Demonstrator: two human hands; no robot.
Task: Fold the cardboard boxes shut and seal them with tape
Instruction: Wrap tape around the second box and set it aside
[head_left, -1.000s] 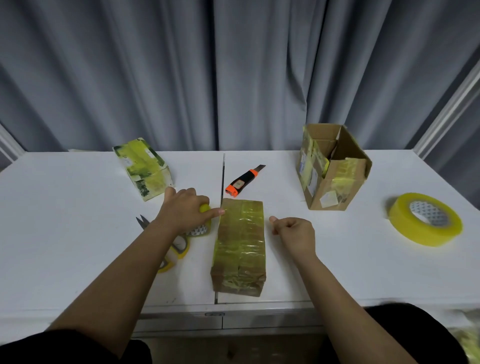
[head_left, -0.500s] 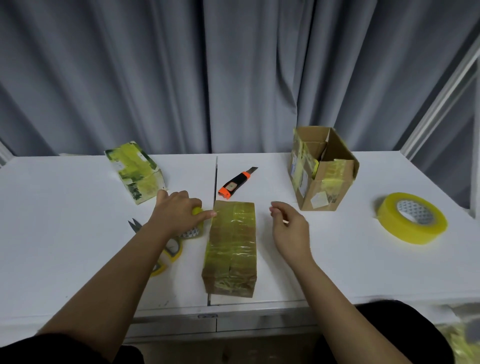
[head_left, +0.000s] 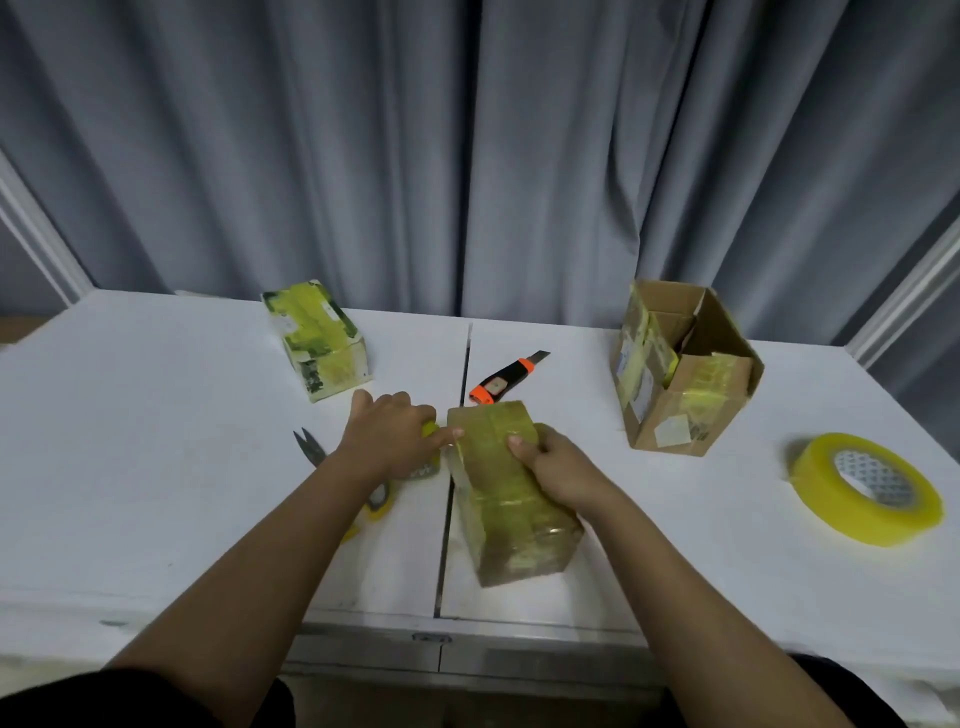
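A closed cardboard box (head_left: 511, 493), wrapped in yellowish tape, lies lengthwise on the white desk (head_left: 156, 441) near its front edge, just right of the seam that divides the desk top. The right hand (head_left: 558, 467) rests on the box's right side, its fingers (head_left: 522, 447) curled over the top edge and gripping it about midway along the far half. The left hand (head_left: 389, 441) lies just left of the box, palm down over a small roll of tape (head_left: 430, 430), of which only a yellow rim and a bit of the core show beneath it. Its fingers are curled round that roll, and one extended fingertip touches the box's far left corner.

Under the left wrist lie scissors (head_left: 311, 449) with yellow handles, blades pointing away. A utility knife (head_left: 506, 382) with an orange and black handle lies just beyond the box, apart from it. Farther left stands a smaller taped box (head_left: 317, 345), shut. To the right stands an open box (head_left: 680, 369) with its flaps up and patches of tape on its sides. A large roll of yellow tape (head_left: 865, 488) lies flat near the desk's right edge, well apart from both hands. Grey curtains (head_left: 467, 156) hang behind the desk.
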